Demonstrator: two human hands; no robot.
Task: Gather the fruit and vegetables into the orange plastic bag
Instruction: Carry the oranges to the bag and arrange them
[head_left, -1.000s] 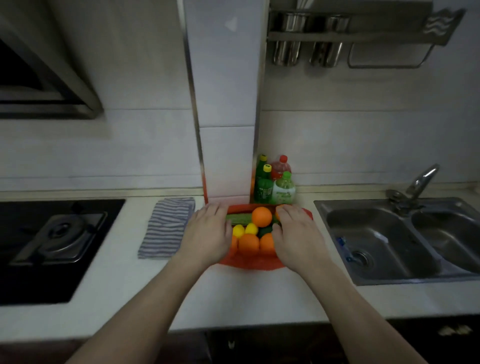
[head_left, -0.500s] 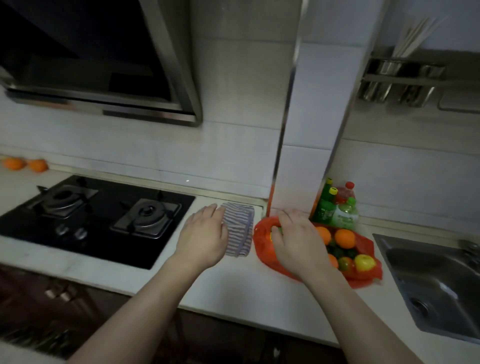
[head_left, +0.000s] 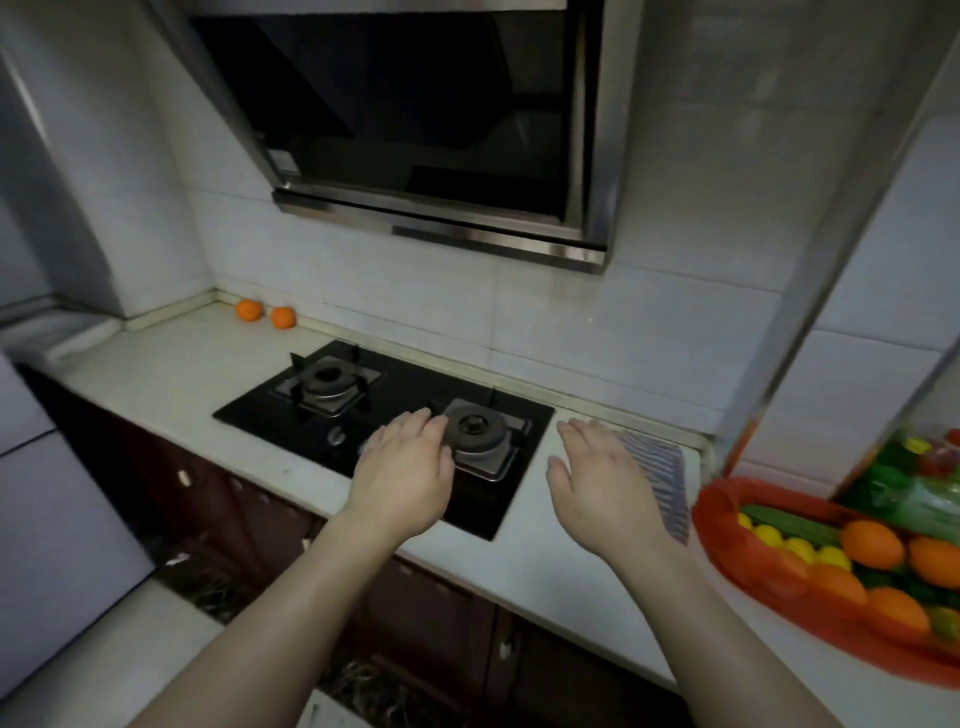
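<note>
Two small round oranges (head_left: 249, 310) in the far left corner of the white counter (head_left: 171, 364), well apart from the filled orange plastic bag (head_left: 714, 519) at the right. Between them, left hand (head_left: 402, 467) over the black glass hob (head_left: 405, 382) and right hand (head_left: 602, 493) just beside it, both empty, fingers relaxed. Likely a far leftward reach, left hand nearer.

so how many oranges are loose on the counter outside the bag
2: the left orange near the back corner, left of the stove; the right orange beside it, apart. Others may lie outside the view.

Both hands (head_left: 402, 475) (head_left: 602, 491) empty, fingers relaxed
</note>
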